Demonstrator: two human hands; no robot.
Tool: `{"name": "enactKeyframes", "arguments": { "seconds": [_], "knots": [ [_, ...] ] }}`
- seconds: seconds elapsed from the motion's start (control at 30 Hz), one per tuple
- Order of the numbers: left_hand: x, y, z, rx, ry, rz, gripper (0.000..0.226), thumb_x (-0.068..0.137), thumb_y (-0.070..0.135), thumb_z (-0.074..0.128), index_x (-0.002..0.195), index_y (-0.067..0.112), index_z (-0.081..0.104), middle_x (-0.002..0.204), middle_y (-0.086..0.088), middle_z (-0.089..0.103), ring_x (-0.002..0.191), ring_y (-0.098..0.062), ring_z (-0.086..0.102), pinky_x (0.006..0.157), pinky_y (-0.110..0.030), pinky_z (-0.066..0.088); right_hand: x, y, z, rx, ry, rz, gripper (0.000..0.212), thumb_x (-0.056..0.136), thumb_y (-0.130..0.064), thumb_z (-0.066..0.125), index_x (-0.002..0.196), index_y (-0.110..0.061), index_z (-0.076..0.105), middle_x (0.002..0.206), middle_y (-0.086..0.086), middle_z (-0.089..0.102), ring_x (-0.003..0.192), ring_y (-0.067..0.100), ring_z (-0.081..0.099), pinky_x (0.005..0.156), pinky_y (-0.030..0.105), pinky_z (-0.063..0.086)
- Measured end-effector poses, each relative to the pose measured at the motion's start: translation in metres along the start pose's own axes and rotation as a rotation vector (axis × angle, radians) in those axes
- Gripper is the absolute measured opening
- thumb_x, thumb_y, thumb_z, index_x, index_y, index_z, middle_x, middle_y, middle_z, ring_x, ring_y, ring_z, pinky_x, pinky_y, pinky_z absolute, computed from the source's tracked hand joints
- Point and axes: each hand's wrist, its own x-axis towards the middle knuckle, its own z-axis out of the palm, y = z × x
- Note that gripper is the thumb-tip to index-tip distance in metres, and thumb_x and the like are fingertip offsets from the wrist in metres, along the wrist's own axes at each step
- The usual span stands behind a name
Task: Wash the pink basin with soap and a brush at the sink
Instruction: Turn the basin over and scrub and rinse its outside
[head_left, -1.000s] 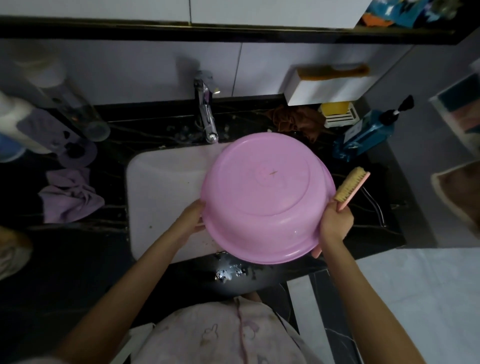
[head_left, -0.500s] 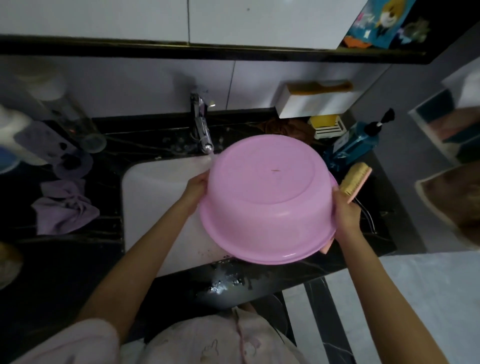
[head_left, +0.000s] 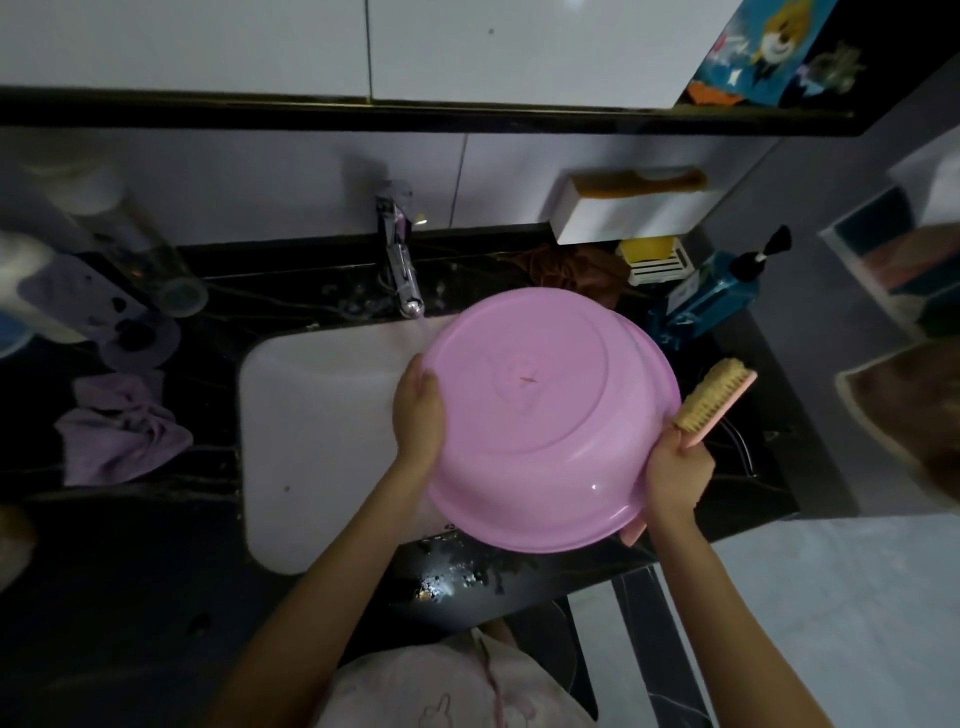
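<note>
The pink basin is held upside down over the right part of the white sink, its underside facing me. My left hand grips its left rim, fingers hidden under the edge. My right hand is at the basin's right rim and grips the pink handle of a scrub brush, whose tan bristles point toward the basin. The handle's end sticks out below my wrist. Water runs from the chrome tap down beside the basin's upper left edge.
A blue pump soap bottle lies on the black counter at the right, with a yellow soap in a white holder and a brown cloth behind the basin. A purple cloth and a clear cup are on the left.
My left hand has slid from the basin's lower left rim up to its upper left rim. The basin has shifted slightly and tilted; my right hand stays at the right rim with the brush.
</note>
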Motion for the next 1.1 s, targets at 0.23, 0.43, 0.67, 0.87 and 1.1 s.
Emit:
{"name": "enactKeyframes", "arguments": {
  "seconds": [0.23,0.43,0.67,0.87,1.1],
  "knots": [
    [0.029,0.008,-0.011,-0.389,-0.169,-0.345,0.019,0.091,0.017,0.054,0.075,0.013,0.063,0.062,0.0,0.067,0.063,-0.019,0.058,0.057,-0.022,0.048,-0.006,-0.008,0.006,0.129,-0.015,0.004,0.017,0.097,-0.022,0.05,0.099,-0.007,0.057,0.077,-0.001,0.058,0.068,0.011,0.058,0.056,0.023,0.043],
    [-0.002,-0.028,-0.008,-0.66,-0.022,-0.403,0.024,0.095,0.017,0.042,0.082,0.015,0.062,0.074,-0.001,0.069,0.071,-0.02,0.06,0.062,-0.026,0.049,-0.012,-0.015,0.008,0.167,-0.015,0.042,0.014,0.097,-0.024,0.05,0.09,-0.013,0.055,0.08,-0.003,0.059,0.072,0.01,0.059,0.061,0.024,0.046],
    [0.021,0.02,-0.026,-0.496,-0.073,-0.329,0.06,0.091,0.015,0.032,0.032,0.019,0.043,0.037,0.008,0.044,0.044,-0.012,0.041,0.044,-0.017,0.031,-0.035,0.005,0.011,0.209,-0.111,0.103,0.012,0.096,-0.023,0.049,0.087,-0.016,0.054,0.083,-0.002,0.059,0.076,0.014,0.059,0.064,0.024,0.047],
    [0.016,0.021,-0.028,-0.43,-0.256,-0.251,0.032,0.092,0.02,0.044,0.068,0.017,0.065,0.059,0.003,0.065,0.058,-0.013,0.059,0.054,-0.018,0.047,0.008,-0.016,-0.007,0.155,-0.304,0.156,0.051,0.091,-0.037,0.054,0.127,-0.001,0.048,0.11,0.007,0.059,0.089,0.018,0.058,0.07,0.029,0.047],
    [0.02,0.042,-0.005,-0.267,-0.278,-0.182,0.026,0.086,0.026,0.052,0.065,0.024,0.066,0.063,0.006,0.062,0.063,-0.014,0.054,0.06,-0.024,0.042,0.038,-0.045,-0.006,0.153,-0.289,0.206,0.055,0.091,-0.037,0.058,0.135,-0.007,0.045,0.113,0.005,0.058,0.087,0.017,0.058,0.077,0.03,0.044]
  ]
}}
